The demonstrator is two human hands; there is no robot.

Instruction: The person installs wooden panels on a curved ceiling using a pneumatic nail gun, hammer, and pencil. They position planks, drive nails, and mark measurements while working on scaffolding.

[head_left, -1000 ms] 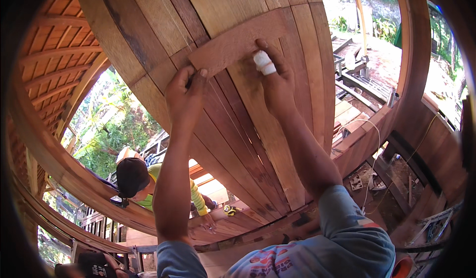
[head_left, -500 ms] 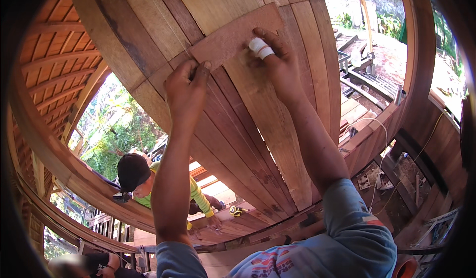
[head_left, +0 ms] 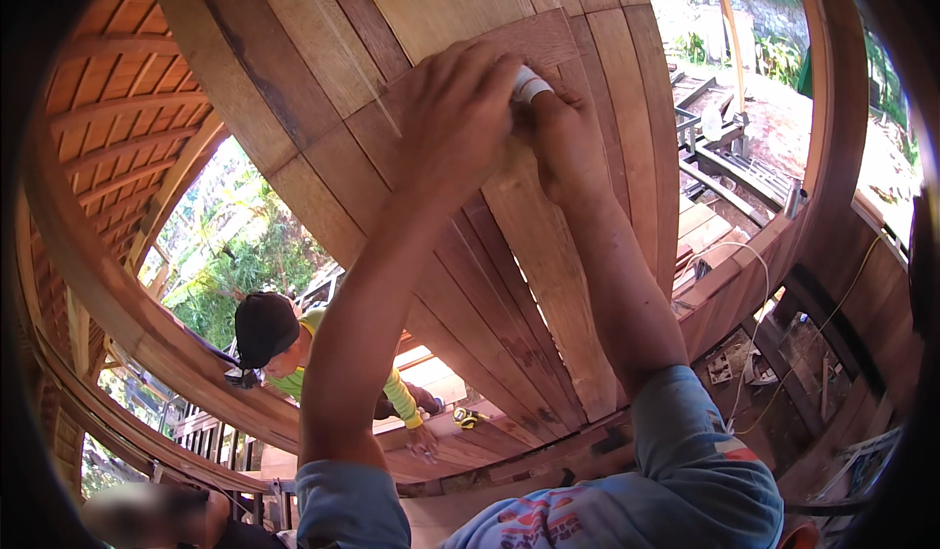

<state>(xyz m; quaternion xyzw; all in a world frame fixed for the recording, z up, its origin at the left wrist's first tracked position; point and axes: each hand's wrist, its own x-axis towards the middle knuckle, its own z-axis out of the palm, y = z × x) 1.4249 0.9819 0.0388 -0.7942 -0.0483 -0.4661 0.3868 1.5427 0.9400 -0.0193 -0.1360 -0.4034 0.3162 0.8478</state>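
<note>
Across the upper part of the curved brown plank panel (head_left: pixel 548 265), the flat reddish-brown wooden board (head_left: pixel 537 35) seems placed but unfastened, left hand (head_left: pixel 458 108) and right hand (head_left: pixel 562 140) crowding it, their grip impossible to tell.

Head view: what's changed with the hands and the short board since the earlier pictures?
The left hand let go of the left end of the short board and moved right and slightly up, close to the white wrap on the right hand; whether they touch is unclear. The right hand stayed near the board's right end; the tape measure stayed put.
</note>
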